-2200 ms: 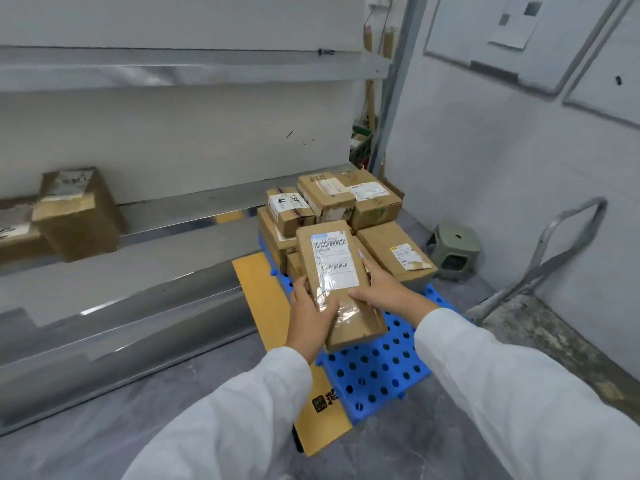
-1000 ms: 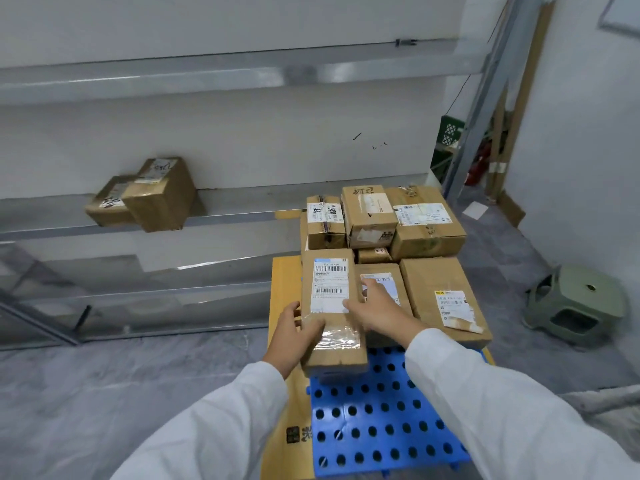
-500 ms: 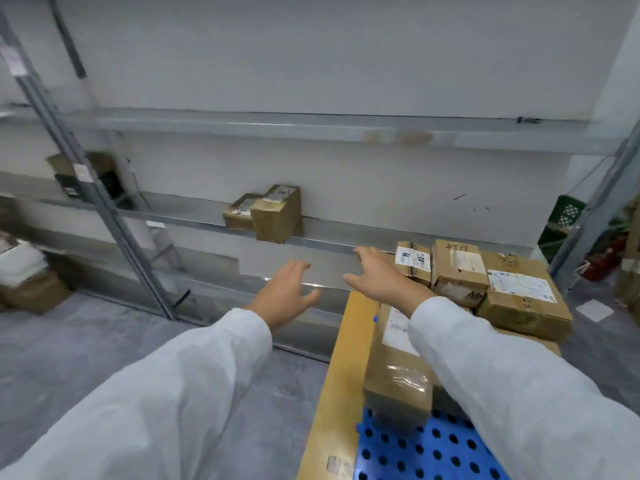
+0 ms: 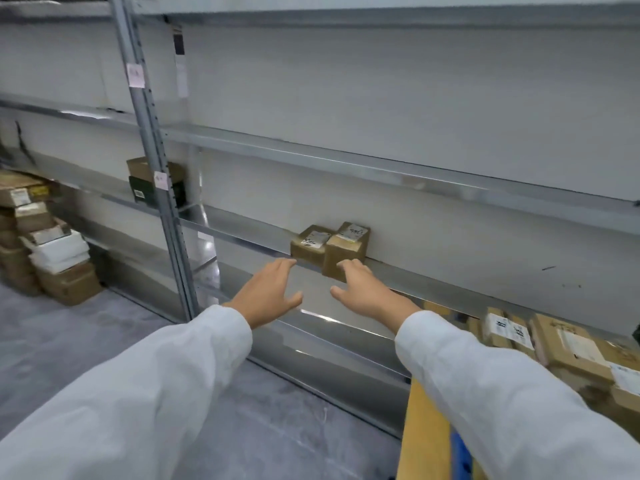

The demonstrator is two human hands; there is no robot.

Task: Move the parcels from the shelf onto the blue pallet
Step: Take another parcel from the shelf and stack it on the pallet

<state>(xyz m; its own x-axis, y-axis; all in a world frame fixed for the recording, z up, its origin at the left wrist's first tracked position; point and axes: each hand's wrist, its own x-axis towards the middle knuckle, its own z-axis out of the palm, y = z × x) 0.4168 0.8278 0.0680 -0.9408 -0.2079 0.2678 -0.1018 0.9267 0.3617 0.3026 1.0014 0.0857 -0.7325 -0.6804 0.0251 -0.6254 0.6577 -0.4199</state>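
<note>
Grey metal shelf (image 4: 242,233) against white wall, grey floor (image 4: 69,341), two small brown parcels (image 4: 313,244) with white labels side by side on it, left hand (image 4: 268,292) and right hand (image 4: 363,292) near them, fingers spread, holding nothing, pallet (image 4: 459,455) lower right.

Left hand (image 4: 268,292), right hand (image 4: 363,289) seemingly empty.

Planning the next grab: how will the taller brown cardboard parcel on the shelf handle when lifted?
The taller brown cardboard parcel looks stiff: square edges, no sagging. Small, probably light. It seems to jut past the metal shelf lip, so a nudge might tip it off.
</note>
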